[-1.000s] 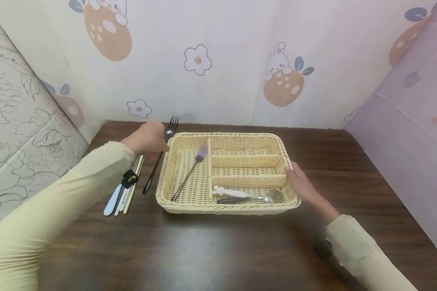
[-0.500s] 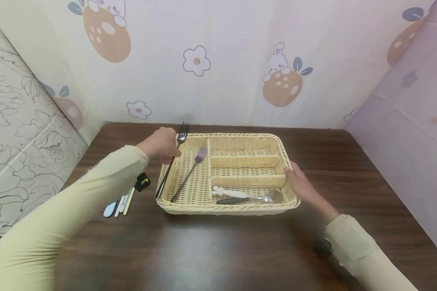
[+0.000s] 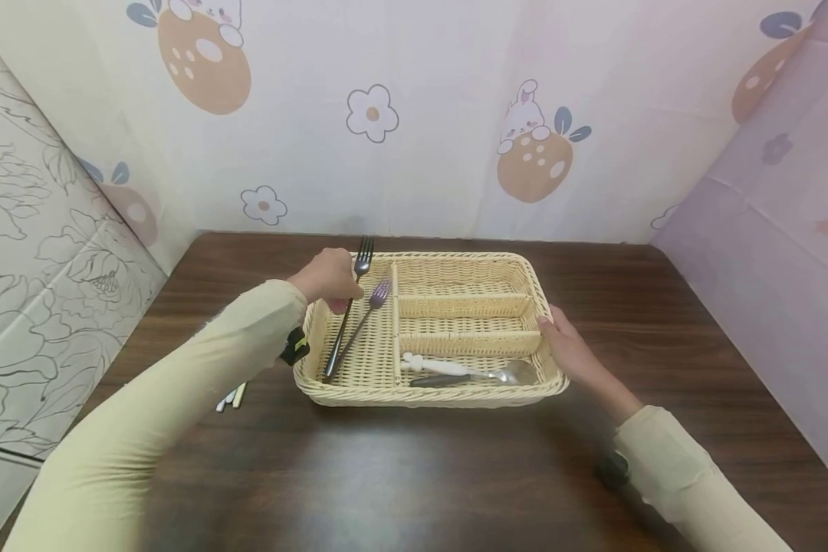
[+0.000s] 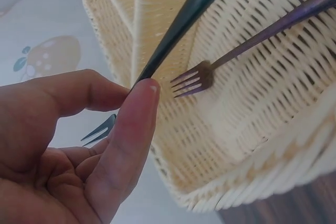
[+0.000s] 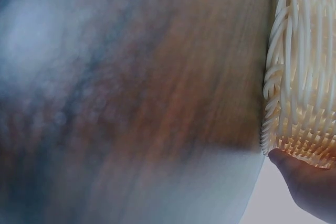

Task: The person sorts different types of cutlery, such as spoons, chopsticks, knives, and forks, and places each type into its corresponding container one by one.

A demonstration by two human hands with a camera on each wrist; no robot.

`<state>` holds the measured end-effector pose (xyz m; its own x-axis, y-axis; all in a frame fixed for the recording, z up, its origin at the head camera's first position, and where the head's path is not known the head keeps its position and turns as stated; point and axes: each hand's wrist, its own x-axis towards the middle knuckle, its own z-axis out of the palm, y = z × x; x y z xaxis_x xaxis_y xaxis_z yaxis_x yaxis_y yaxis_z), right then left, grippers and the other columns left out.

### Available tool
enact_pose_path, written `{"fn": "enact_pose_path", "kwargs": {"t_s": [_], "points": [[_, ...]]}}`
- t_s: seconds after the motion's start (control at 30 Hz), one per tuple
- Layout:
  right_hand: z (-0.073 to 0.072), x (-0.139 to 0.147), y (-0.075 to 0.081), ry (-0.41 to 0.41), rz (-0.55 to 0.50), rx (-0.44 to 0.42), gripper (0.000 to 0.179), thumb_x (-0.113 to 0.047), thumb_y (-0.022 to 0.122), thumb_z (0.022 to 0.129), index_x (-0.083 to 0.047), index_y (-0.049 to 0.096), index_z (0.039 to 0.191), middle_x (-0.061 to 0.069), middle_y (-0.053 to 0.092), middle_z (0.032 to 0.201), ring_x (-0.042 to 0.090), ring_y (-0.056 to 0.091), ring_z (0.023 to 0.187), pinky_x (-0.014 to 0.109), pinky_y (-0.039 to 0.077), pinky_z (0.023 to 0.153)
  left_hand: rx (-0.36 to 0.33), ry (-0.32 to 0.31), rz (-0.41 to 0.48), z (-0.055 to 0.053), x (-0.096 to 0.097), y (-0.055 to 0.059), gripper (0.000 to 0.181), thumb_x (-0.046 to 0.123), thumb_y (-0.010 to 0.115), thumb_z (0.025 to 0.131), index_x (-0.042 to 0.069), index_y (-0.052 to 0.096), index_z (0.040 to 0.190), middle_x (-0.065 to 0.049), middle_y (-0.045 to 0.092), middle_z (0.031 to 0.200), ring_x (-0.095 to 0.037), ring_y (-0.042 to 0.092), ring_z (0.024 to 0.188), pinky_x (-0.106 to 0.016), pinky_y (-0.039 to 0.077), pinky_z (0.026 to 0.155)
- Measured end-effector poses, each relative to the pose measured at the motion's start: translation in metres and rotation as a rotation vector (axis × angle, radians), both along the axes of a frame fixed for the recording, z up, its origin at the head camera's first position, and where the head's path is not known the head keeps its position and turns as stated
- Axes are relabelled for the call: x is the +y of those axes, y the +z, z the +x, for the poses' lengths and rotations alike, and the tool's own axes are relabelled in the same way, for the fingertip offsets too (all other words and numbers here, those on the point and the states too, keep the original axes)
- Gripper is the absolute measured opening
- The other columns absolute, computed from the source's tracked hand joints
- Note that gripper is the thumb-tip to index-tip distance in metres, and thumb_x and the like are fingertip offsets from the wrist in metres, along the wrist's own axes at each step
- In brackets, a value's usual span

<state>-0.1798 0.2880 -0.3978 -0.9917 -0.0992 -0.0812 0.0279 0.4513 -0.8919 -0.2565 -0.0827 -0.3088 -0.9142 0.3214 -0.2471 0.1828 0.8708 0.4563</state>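
My left hand (image 3: 331,277) pinches a black fork (image 4: 184,22) between thumb and fingers, over the left compartment of a cream woven basket (image 3: 431,395). The fork's tines (image 3: 365,249) point to the back, over the basket's rear rim. Below it, a purple-tinted fork (image 4: 252,38) lies in that same long compartment. My right hand (image 3: 571,349) grips the basket's right end, thumb over the rim, as the right wrist view also shows. In the front right compartment lie a spoon with a white figured handle (image 3: 441,367) and a dark-handled spoon (image 3: 441,380).
Dividers (image 3: 465,307) split the basket's right side into three narrow compartments. Left of the basket, the ends of chopsticks (image 3: 238,395) show on the dark wooden table (image 3: 400,483), mostly hidden by my left sleeve. A patterned cloth wall (image 3: 441,176) stands behind the table.
My left hand has lifted the black fork from the table left of the basket and carried it right, over the left compartment. The right hand has stayed on the rim.
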Motion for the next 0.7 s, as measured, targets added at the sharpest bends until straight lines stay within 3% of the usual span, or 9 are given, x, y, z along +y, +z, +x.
{"fn": "enact_pose_path", "kwargs": {"t_s": [0.2,0.37,0.57,0.7], "points": [[0.0,0.0,-0.001,0.001,-0.033,-0.005,0.055,-0.027,0.022,0.105,0.001,0.005,0.149,0.037,0.043,0.122,0.032,0.063,0.092,0.036,0.055,0.072,-0.056,0.0,0.052,-0.005,0.005,-0.015,0.009,0.001,0.06,0.08,0.001,0.052,0.077,-0.01,0.062,0.055,-0.015,0.062,0.045,-0.034,0.056,0.058],[-0.001,0.0,-0.001,0.001,-0.032,-0.003,0.055,-0.027,0.022,0.105,0.001,0.005,0.149,0.037,0.043,0.122,0.033,0.062,0.093,0.036,0.055,0.072,-0.112,0.002,0.061,-0.008,0.005,-0.022,0.013,-0.003,0.059,0.077,-0.002,0.051,0.088,-0.012,0.062,0.058,-0.016,0.062,0.046,-0.031,0.056,0.053],[-0.001,-0.001,0.0,0.001,-0.038,-0.009,0.055,-0.026,0.021,0.105,0.001,0.005,0.149,0.038,0.043,0.122,0.033,0.062,0.094,0.036,0.055,0.073,-0.162,0.025,0.042,-0.009,0.004,-0.025,0.011,-0.004,0.058,0.077,-0.004,0.054,0.087,-0.015,0.063,0.06,-0.02,0.063,0.049,-0.031,0.055,0.052],[0.0,-0.001,0.002,0.003,-0.043,-0.006,0.054,-0.025,0.021,0.105,0.002,0.005,0.149,0.038,0.042,0.124,0.035,0.06,0.098,0.036,0.055,0.075,-0.163,0.025,0.016,-0.011,0.003,-0.026,0.005,-0.004,0.058,0.077,-0.003,0.053,0.079,-0.016,0.063,0.059,-0.021,0.064,0.049,-0.029,0.054,0.05]]}}
